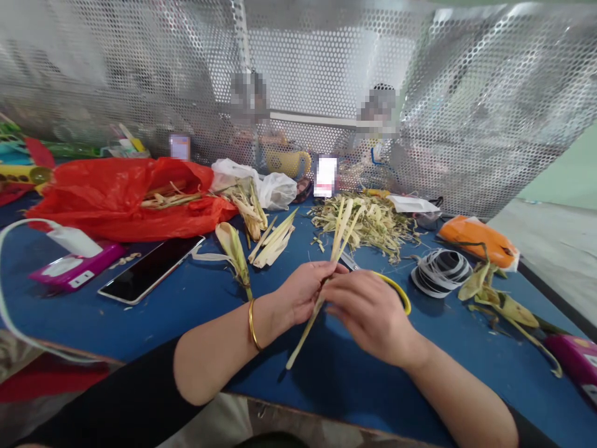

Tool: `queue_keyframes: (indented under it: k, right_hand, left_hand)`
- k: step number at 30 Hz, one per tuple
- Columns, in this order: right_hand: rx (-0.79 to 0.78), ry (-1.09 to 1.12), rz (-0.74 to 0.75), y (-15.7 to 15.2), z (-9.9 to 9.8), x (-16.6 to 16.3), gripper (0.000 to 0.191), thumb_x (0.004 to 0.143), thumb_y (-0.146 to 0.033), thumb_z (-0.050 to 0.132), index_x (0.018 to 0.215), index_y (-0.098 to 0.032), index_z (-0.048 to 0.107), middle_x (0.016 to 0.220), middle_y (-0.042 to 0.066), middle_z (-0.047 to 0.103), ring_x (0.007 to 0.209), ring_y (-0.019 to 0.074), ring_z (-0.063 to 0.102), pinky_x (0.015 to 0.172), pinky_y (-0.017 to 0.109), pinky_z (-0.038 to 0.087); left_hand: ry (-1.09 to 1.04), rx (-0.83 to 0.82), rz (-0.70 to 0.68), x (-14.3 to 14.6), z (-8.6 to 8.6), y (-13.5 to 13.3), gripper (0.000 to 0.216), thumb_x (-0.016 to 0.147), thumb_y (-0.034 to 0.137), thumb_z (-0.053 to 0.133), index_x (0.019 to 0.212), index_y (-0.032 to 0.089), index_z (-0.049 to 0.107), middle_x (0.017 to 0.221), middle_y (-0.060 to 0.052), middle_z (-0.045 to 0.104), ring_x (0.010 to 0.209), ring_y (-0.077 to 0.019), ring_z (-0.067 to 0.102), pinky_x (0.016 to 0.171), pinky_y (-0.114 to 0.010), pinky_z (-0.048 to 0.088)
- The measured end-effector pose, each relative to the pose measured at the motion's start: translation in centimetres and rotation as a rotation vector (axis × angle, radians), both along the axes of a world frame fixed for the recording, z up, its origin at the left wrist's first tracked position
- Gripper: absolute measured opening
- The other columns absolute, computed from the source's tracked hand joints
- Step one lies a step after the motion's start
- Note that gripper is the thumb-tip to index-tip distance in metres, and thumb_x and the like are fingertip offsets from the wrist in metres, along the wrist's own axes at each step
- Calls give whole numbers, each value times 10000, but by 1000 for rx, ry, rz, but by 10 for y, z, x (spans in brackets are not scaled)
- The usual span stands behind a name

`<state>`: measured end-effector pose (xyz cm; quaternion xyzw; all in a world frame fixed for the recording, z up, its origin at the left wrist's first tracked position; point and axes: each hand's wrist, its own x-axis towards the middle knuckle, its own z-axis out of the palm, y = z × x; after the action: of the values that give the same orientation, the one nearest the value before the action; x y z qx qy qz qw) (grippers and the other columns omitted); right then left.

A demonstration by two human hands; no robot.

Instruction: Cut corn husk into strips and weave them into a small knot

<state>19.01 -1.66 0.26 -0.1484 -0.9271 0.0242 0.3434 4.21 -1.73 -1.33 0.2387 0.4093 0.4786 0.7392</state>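
I grip matt, fibrous husk strips [336, 244]. My bracelet [251, 325] is polished metal; the tabletop [153, 336], smooth and matt; the large bag [102, 199], glossy, crinkled plastic; the partition [471, 124], perforated metal.

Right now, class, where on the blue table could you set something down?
Bare table shows between the phone and left forearm, and between the right forearm and spool. The back is crowded: red bag, white bag, straw pile.
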Motion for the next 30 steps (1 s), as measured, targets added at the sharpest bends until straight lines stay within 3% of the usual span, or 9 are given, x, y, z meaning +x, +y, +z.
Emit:
queue_keyframes:
  k: [2,4,7,9,14,20,24,27,30]
  right_hand:
    - [-244,267,-264,9,0,4,84,894,-249,570,927,-217,640,886,54,684,821,183,628,733,317,495]
    - [-560,489,-464,18,0,7,153,839,-352,641,874,-204,621,785,29,649,696,165,603,638,293,494]
    - [-1023,582,-406,27,0,9,314,748,-480,706,783,-187,596,663,-8,604,574,141,563,556,269,470]
    - [-1178,561,-320,28,0,9,349,733,-502,713,692,-188,565,585,-24,577,517,128,540,526,259,445]
    - [-1132,575,-277,23,0,8,329,763,-462,700,651,-193,548,556,-30,569,490,116,512,505,250,417]
    - [-1035,673,-388,22,-1,7,292,708,-437,743,661,-184,606,546,-24,542,520,125,490,494,253,388]
    - [-1070,686,-398,24,-7,6,302,693,-431,757,648,-168,614,530,-22,536,504,113,464,482,248,349]
    - [-1161,718,-365,25,-10,5,300,670,-420,775,655,-165,617,515,-30,530,487,103,453,486,241,348]
    - [-1256,721,-326,24,-11,3,304,638,-407,794,637,-160,617,513,-35,524,467,92,444,480,235,341]
  left_hand:
    - [44,41,-21,1,0,-1,187,906,202,503,786,122,622,604,0,592,442,-59,465,453,-179,369]
    - [104,51,-68,3,2,-3,206,913,243,502,796,126,625,583,3,591,395,-49,421,419,-182,317]
    - [157,65,-166,6,2,-7,240,889,335,554,800,126,631,599,-18,631,385,-45,409,403,-186,274]
    - [171,94,-222,7,1,-10,271,840,389,623,823,119,647,645,-41,669,399,-42,411,397,-187,256]
    - [155,185,-259,4,0,-12,261,813,345,666,871,92,694,738,-93,721,409,-35,428,378,-178,244]
    - [94,50,-113,-1,7,-3,216,885,255,581,917,80,704,955,-158,734,460,-52,538,358,-157,321]
    - [146,31,-29,-4,11,0,199,903,241,549,933,101,687,943,-135,739,460,-61,568,348,-145,354]
    - [195,50,-24,-4,11,0,207,919,242,521,899,106,676,898,-117,744,411,-50,535,345,-146,371]
    - [223,115,72,-4,11,-1,193,919,239,520,897,112,663,909,-107,738,460,-77,602,371,-156,417]
